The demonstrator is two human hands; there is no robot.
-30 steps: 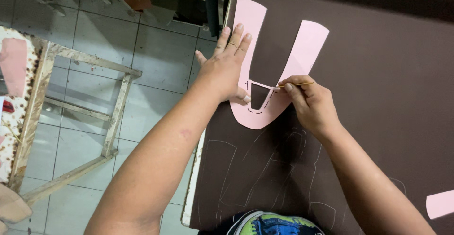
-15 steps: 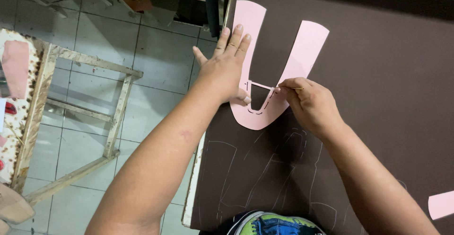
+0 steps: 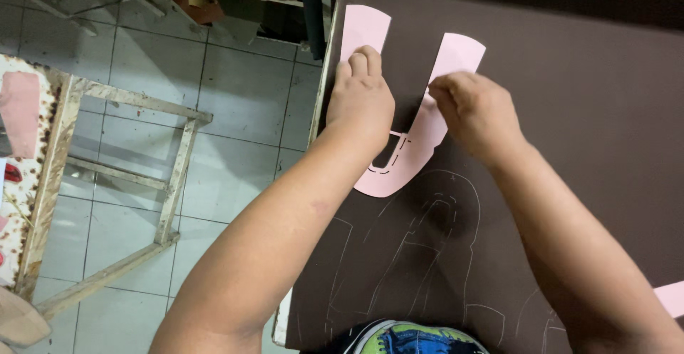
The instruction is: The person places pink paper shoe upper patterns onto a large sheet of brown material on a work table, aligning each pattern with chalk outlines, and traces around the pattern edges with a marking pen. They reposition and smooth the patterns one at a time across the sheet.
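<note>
Pink U-shaped template (image 3: 420,147) lay flat on the dark brown sheet (image 3: 584,154), near its left edge. Your left hand (image 3: 363,101) had slid up its left arm, pressing down flat, fingers together; your right hand (image 3: 474,111) had climbed the right arm, fingers curled, grip unclear. Open sheet stretched rightward

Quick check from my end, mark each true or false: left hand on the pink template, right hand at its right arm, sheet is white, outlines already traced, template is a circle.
1. The left hand presses on the pink U-shaped template: true.
2. The right hand is at the template's right arm: true.
3. The sheet is white: false, dark brown.
4. Traced outlines show below the template: true.
5. The template is a circle: false, U-shaped.
</note>
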